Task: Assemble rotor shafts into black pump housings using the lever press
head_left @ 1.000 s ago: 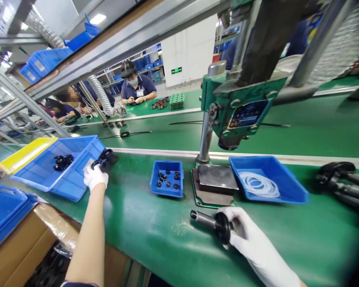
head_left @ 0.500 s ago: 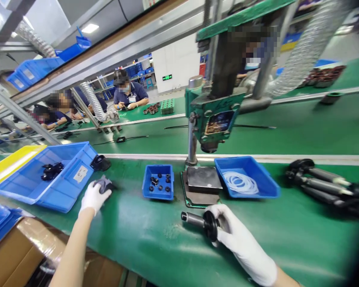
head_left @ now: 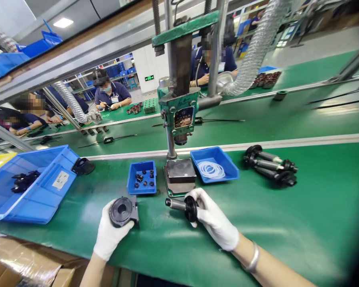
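Note:
My left hand [head_left: 109, 235], in a white glove, grips a black round housing [head_left: 121, 211] with a hole in its middle. Its open face is turned up toward me. My right hand [head_left: 211, 221], also gloved, is closed around the black disc end of a rotor shaft [head_left: 177, 204], whose metal rod points left toward the housing. The two parts are apart, both held above the green bench. Behind the right hand stands the press block [head_left: 182, 169]. A small blue bin [head_left: 128, 179] with black ring-like pieces lies beyond and between the hands.
A green press [head_left: 179, 107] rises at centre. Right of its base sits a blue bin [head_left: 231, 175] with white rings. Several shaft parts [head_left: 266, 163] lie farther right. A large blue bin [head_left: 52, 199] with black parts is at left, a black cup-like piece [head_left: 83, 166] beside it. Co-workers sit opposite.
My left hand has brought the housing from beside the large bin rightward and nearer to me, toward the shaft. My right hand still holds the shaft. The camera view has turned right.

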`<state>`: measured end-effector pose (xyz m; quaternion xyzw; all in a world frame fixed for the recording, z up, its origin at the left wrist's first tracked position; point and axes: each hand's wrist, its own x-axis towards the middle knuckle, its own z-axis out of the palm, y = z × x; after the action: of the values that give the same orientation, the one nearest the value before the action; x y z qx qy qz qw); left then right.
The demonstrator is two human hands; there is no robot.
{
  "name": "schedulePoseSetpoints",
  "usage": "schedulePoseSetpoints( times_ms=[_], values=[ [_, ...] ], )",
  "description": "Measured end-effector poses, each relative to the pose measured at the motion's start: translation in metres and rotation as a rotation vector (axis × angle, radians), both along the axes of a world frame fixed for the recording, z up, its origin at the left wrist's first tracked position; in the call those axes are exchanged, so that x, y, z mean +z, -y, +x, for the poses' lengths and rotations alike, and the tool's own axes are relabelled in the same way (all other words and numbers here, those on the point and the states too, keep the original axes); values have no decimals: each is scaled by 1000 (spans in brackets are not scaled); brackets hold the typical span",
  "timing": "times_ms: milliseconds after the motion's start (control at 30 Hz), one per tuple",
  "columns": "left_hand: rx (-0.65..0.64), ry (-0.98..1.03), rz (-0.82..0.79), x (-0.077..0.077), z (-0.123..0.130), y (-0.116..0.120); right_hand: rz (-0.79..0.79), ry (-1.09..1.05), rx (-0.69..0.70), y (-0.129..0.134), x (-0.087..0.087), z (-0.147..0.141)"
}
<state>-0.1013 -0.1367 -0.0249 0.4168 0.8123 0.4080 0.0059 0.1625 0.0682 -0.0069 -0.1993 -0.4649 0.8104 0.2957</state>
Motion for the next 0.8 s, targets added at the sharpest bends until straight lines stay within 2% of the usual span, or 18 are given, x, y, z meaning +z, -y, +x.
schedulePoseSetpoints(
  times_ms=[67,133,233,300,433,467,533,600,667,733,800],
  values=[
    [-104,-169,-91,18,7,-6,4,-20,-12,-1,0,0],
    [-245,-290,-247,33,13,-12,1,-43,-25,-3,-2,1],
    [-372,-251,-376,36,18,-18,-4,-73,-36,-3,-5,0],
    [-365,-118,-318,26,17,-17,-7,-88,-36,-3,-6,0],
    [-249,188,-65,6,15,-12,-14,-132,-34,-2,-5,1],
    [-223,204,-29,6,16,-13,-16,-152,-32,-2,-4,1],
    [-228,87,-29,15,25,-19,-28,-192,-27,-2,-2,2],
    [-352,-149,-164,34,39,-31,-49,-232,-17,-3,-1,3],
    [-535,-366,-427,54,56,-46,-72,-282,-11,-4,0,4],
    [-638,-480,-636,69,73,-59,-93,-341,1,-5,1,4],
    [-666,-509,-725,76,84,-69,-117,-405,20,-5,3,5]
  ],
)
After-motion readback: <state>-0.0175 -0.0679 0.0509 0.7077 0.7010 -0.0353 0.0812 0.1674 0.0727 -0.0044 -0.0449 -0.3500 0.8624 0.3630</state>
